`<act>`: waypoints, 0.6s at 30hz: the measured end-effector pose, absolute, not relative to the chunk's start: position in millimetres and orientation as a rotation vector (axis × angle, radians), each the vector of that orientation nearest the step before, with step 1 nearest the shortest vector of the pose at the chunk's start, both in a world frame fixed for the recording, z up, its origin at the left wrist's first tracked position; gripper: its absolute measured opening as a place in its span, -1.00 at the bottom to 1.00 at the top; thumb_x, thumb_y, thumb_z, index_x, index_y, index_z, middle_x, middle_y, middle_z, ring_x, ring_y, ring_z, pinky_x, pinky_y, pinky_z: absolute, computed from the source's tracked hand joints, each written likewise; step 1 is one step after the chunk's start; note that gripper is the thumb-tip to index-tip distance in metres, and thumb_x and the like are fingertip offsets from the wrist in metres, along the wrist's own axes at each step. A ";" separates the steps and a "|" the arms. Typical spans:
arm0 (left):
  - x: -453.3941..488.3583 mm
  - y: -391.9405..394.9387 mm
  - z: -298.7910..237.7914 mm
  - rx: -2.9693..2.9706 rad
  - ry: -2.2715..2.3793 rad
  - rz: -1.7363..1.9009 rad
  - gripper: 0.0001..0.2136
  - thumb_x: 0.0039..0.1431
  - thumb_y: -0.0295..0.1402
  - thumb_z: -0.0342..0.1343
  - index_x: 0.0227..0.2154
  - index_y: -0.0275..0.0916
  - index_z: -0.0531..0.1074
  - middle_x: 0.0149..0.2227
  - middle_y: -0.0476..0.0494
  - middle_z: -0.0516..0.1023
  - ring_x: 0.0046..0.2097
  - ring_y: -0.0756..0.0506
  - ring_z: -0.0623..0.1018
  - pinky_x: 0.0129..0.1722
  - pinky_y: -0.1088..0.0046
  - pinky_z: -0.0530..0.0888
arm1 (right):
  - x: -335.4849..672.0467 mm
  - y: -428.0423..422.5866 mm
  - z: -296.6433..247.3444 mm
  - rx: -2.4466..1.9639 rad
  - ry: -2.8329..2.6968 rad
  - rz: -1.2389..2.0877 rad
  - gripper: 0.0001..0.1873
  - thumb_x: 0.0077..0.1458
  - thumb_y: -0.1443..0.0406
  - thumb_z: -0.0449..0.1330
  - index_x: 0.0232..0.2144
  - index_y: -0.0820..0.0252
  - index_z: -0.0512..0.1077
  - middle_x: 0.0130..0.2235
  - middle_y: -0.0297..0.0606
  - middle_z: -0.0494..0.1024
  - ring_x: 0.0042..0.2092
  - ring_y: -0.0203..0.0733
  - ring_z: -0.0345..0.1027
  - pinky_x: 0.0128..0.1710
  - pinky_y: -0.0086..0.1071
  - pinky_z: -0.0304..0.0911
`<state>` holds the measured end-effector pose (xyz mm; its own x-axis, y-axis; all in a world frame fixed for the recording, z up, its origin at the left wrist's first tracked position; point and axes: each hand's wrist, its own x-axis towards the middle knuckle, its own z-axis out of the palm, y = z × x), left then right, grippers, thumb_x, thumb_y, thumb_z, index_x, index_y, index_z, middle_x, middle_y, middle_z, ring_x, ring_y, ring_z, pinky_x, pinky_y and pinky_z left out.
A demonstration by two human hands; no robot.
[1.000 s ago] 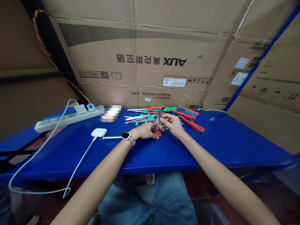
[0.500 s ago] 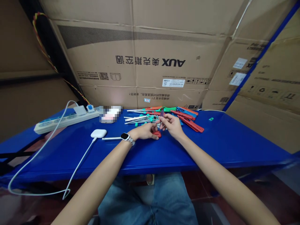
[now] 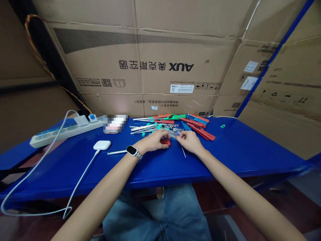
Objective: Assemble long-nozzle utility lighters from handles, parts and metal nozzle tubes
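My left hand, a watch on its wrist, has its fingers closed around a red lighter casing, mostly hidden by the hand. A metal tube sticks out to the left beyond that wrist and seems to belong to it. Just to the right, my right hand pinches a screwdriver with a purple see-through handle. Its thin shaft points down toward me. Behind both hands lies a pile of metal lighter tubes with green ends and small loose parts.
Long lighters and red casings lie at the back right, with a green piece farther right. On the left are a white earbud case on a cable, a power strip and a blurred-out object. Cardboard walls the blue table.
My right hand has lowered and moved slightly right, away from the left hand. The screwdriver has turned, so its shaft now shows below the fingers. The view has shifted slightly.
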<state>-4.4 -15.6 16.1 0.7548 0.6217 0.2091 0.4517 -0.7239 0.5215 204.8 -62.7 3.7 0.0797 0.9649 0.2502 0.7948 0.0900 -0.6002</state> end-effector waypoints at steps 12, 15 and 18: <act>-0.5 -16.4 17.6 2.486 0.818 0.455 -0.85 0.06 -0.35 0.23 -0.32 -0.24 0.42 -0.30 -0.07 0.46 -0.27 -0.08 0.41 -0.23 0.40 0.33 | 194.0 -71.6 8.6 -2.106 -1.898 0.033 -0.66 0.14 0.02 0.12 -0.50 0.11 0.41 -0.38 -0.15 0.60 -0.26 0.06 0.53 -0.34 -0.28 0.19; -0.9 -15.6 16.7 2.490 0.809 0.465 -0.83 0.06 -0.33 0.23 -0.32 -0.24 0.39 -0.29 -0.07 0.46 -0.26 -0.09 0.41 -0.22 0.39 0.33 | 193.3 -72.7 8.5 -2.098 -1.874 -0.021 -0.66 0.14 -0.02 0.12 -0.39 0.11 0.43 -0.36 -0.14 0.60 -0.25 0.07 0.52 -0.35 -0.28 0.17; -1.1 -16.6 16.6 2.526 0.804 0.504 -0.76 0.05 -0.25 0.26 -0.31 -0.23 0.36 -0.26 -0.09 0.45 -0.22 -0.12 0.42 -0.21 0.38 0.33 | 191.8 -75.1 9.0 -2.023 -1.861 -0.119 -0.69 0.16 0.02 0.12 -0.26 0.12 0.41 -0.28 -0.15 0.59 -0.27 0.02 0.50 -0.38 -0.31 0.13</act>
